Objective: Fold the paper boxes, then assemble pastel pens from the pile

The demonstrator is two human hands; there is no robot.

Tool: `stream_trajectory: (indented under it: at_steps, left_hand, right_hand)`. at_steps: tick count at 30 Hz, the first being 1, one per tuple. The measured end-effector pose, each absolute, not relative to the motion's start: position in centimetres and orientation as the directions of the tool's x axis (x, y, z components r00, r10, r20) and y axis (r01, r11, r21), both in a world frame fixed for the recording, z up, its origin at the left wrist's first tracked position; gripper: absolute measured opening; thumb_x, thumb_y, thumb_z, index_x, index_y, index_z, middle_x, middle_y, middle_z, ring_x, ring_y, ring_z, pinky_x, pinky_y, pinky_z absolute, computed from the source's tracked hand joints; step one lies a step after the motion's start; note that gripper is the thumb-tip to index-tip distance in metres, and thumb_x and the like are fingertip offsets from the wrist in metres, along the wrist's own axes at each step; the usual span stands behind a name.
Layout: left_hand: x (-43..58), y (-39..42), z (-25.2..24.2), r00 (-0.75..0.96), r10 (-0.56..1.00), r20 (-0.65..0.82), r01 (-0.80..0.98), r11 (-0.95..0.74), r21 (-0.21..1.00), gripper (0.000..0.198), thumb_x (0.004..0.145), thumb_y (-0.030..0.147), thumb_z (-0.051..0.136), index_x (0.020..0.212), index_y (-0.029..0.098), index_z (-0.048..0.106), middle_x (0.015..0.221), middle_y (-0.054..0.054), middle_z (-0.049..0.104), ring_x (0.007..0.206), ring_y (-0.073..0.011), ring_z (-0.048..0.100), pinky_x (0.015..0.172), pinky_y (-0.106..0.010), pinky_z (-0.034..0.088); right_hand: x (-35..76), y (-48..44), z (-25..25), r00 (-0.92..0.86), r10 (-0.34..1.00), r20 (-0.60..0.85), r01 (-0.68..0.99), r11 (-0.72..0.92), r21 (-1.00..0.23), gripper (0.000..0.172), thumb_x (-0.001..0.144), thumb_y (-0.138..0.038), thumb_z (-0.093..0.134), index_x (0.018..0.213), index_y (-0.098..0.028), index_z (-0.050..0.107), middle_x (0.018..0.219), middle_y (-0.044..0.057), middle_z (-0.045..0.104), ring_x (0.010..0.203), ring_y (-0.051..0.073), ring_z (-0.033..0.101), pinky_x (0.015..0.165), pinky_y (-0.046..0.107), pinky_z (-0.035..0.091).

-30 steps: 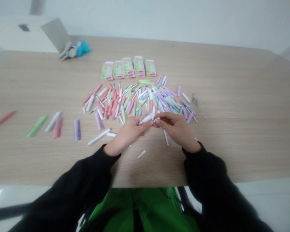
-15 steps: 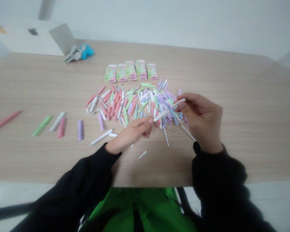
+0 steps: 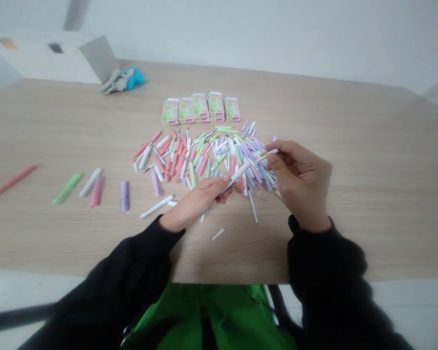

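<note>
My left hand (image 3: 209, 194) is closed around a white pen barrel (image 3: 239, 175), which tilts up to the right. A thin white pen piece (image 3: 267, 155) is pinched between the thumb and fingers of my right hand (image 3: 301, 177). Its lower end is at or close to the barrel's upper end; I cannot tell whether they touch. Below and behind both hands spreads a pile of pen parts (image 3: 180, 158) in red, white, green, purple and blue. A slim white stick (image 3: 253, 206) lies on the table between my hands, and a small white piece (image 3: 218, 234) is nearer to me.
Small green and pink boxes (image 3: 216, 108) stand in a row behind the pile. Several pen pieces, among them a purple one (image 3: 124, 196), lie to the left, with a long red pen (image 3: 10, 184) farthest out. A white carton (image 3: 58, 58) and grey-blue cloths (image 3: 124, 80) are at the back left.
My left hand's hold on the white barrel has shifted, and more of the barrel shows. The right hand keeps its pinch on the thin piece. The view has shifted slightly.
</note>
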State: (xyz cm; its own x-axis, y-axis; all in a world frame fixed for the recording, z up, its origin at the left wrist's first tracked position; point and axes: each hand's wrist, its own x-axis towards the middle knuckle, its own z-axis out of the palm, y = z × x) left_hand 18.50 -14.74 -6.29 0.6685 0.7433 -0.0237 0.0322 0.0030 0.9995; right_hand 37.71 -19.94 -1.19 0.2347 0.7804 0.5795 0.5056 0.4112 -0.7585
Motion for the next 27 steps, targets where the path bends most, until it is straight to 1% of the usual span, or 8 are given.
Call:
stream_trajectory:
  at_steps: [2, 5, 10, 12, 16, 18, 24, 27]
  left_hand:
    - [18.5, -14.8, -6.1, 0.681, 0.732, -0.015, 0.031, -0.008, 0.999, 0.048, 0.098, 0.056, 0.044, 0.089, 0.015, 0.068, 0.069, 0.001, 0.049, 0.062, -0.0129, 0.042, 0.062, -0.028, 0.034]
    - [18.5, -15.0, -5.8, 0.688, 0.726, -0.012, 0.023, -0.005, 1.0, 0.047, 0.098, 0.055, 0.044, 0.092, 0.015, 0.07, 0.069, 0.001, 0.049, 0.062, -0.0132, 0.042, 0.062, -0.028, 0.035]
    - [18.5, -15.3, -5.3, 0.727, 0.686, -0.019, -0.088, 0.12, 0.989, 0.044, 0.096, 0.055, 0.052, 0.093, 0.015, 0.07, 0.073, 0.0, 0.05, 0.066, -0.0131, 0.044, 0.063, -0.027, 0.036]
    - [18.5, -15.2, -5.3, 0.73, 0.683, -0.015, -0.163, 0.196, 0.967, 0.039, 0.095, 0.052, 0.055, 0.092, 0.015, 0.068, 0.073, 0.0, 0.051, 0.065, -0.0127, 0.044, 0.062, -0.027, 0.036]
    - [18.4, -14.8, -5.3, 0.731, 0.682, 0.015, -0.296, 0.298, 0.907, 0.029, 0.095, 0.044, 0.059, 0.091, 0.016, 0.065, 0.07, 0.001, 0.051, 0.063, -0.0116, 0.046, 0.063, -0.026, 0.039]
    - [18.3, -14.7, -5.3, 0.737, 0.675, 0.033, -0.331, 0.319, 0.888, 0.026, 0.096, 0.041, 0.059, 0.092, 0.016, 0.065, 0.069, 0.001, 0.052, 0.063, -0.0111, 0.048, 0.063, -0.025, 0.039]
    - [18.3, -14.9, -4.9, 0.729, 0.684, 0.026, -0.306, 0.292, 0.906, 0.03, 0.098, 0.041, 0.055, 0.083, 0.016, 0.06, 0.067, 0.0, 0.055, 0.062, -0.0108, 0.05, 0.06, -0.024, 0.04]
    - [18.3, -14.9, -4.6, 0.712, 0.702, 0.021, -0.305, 0.282, 0.91, 0.029, 0.098, 0.041, 0.055, 0.083, 0.016, 0.058, 0.066, 0.001, 0.054, 0.06, -0.0104, 0.05, 0.059, -0.024, 0.041]
  right_hand:
    - [37.7, -19.8, -1.3, 0.227, 0.796, 0.562, 0.495, 0.402, -0.77, 0.009, 0.091, -0.029, 0.068, 0.096, -0.024, 0.074, 0.082, 0.002, 0.067, 0.071, 0.016, 0.062, 0.069, 0.032, 0.054]
    - [37.7, -19.5, -1.8, 0.142, 0.838, 0.526, 0.503, 0.397, -0.768, 0.014, 0.093, -0.032, 0.066, 0.101, -0.024, 0.074, 0.083, 0.002, 0.068, 0.072, 0.016, 0.062, 0.072, 0.033, 0.054]
    - [37.4, -19.2, -1.5, -0.053, 0.801, 0.596, 0.555, 0.52, -0.649, 0.024, 0.1, -0.035, 0.056, 0.105, -0.026, 0.077, 0.1, 0.006, 0.068, 0.097, 0.02, 0.064, 0.089, 0.037, 0.054]
    - [37.2, -19.2, -1.1, -0.107, 0.812, 0.573, 0.539, 0.532, -0.653, 0.028, 0.102, -0.038, 0.052, 0.111, -0.028, 0.077, 0.103, 0.006, 0.067, 0.102, 0.02, 0.064, 0.09, 0.037, 0.054]
    - [37.0, -19.4, -0.9, -0.102, 0.857, 0.506, 0.499, 0.484, -0.719, 0.032, 0.101, -0.045, 0.053, 0.123, -0.032, 0.072, 0.105, 0.005, 0.067, 0.099, 0.019, 0.064, 0.086, 0.034, 0.056]
    - [36.9, -19.4, -1.1, -0.068, 0.878, 0.473, 0.462, 0.448, -0.765, 0.033, 0.099, -0.047, 0.056, 0.123, -0.031, 0.071, 0.106, 0.004, 0.068, 0.094, 0.018, 0.065, 0.08, 0.031, 0.057]
    - [36.3, -19.2, -1.7, -0.067, 0.937, 0.342, 0.296, 0.346, -0.89, 0.032, 0.092, -0.05, 0.067, 0.109, -0.025, 0.074, 0.085, 0.002, 0.068, 0.072, 0.014, 0.063, 0.061, 0.026, 0.054]
    - [36.2, -19.2, -1.8, 0.015, 0.946, 0.323, 0.242, 0.31, -0.92, 0.026, 0.087, -0.047, 0.073, 0.096, -0.023, 0.075, 0.079, 0.001, 0.068, 0.066, 0.012, 0.06, 0.056, 0.025, 0.051]
